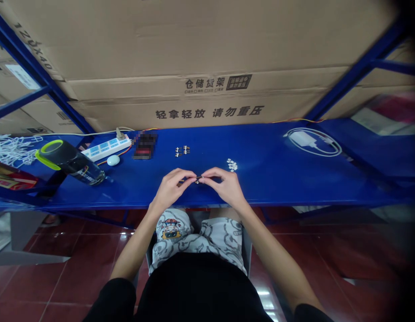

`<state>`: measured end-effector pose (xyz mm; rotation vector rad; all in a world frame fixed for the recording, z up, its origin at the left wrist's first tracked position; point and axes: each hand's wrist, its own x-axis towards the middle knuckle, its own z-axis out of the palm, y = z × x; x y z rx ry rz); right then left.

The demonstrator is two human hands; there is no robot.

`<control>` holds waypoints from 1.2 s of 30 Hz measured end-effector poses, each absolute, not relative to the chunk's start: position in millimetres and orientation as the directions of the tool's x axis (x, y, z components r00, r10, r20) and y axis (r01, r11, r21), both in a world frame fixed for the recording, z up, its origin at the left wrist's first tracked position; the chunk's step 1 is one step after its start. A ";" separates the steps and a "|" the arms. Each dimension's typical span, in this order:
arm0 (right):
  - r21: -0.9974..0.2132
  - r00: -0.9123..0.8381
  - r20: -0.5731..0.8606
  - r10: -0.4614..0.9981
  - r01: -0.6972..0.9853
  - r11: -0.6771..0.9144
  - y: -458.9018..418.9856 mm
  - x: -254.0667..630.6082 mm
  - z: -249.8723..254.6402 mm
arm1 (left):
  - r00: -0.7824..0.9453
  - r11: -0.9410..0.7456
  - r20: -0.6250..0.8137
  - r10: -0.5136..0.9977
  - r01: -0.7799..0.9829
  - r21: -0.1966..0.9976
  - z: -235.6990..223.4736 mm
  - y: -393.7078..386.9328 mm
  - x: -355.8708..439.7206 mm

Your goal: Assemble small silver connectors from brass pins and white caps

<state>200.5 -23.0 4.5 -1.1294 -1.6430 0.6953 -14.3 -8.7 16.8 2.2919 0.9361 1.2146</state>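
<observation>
My left hand (pixel 172 188) and my right hand (pixel 225 185) meet over the front of the blue shelf (pixel 277 179), fingertips pinched together. Between them they grip a small dark part with a metal tip (pixel 197 180); both hands are closed on it. A little beyond the hands lies a small group of similar metal parts (pixel 182 151). To the right of my right hand sits a cluster of several tiny white pieces (pixel 232 165).
On the left of the shelf lie a bottle on its side (pixel 71 162), a white power strip (pixel 106 147), a white mouse-like object (pixel 113 160) and a dark box (pixel 144 146). A white charger with coiled cable (pixel 311 141) lies far right. Cardboard boxes (pixel 207 58) stand behind.
</observation>
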 end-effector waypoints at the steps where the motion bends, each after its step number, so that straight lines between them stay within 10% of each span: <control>1: -0.843 -0.085 0.406 0.910 0.351 0.409 -22.9 200.6 4.4 | 0.405 -0.710 0.583 0.704 0.379 0.594 16.7 -8.6 -14.3; 36: -0.705 -0.224 0.481 0.848 0.476 0.526 -20.1 201.7 6.5 | 0.380 -0.729 0.625 0.682 0.420 0.541 7.3 -0.6 -15.5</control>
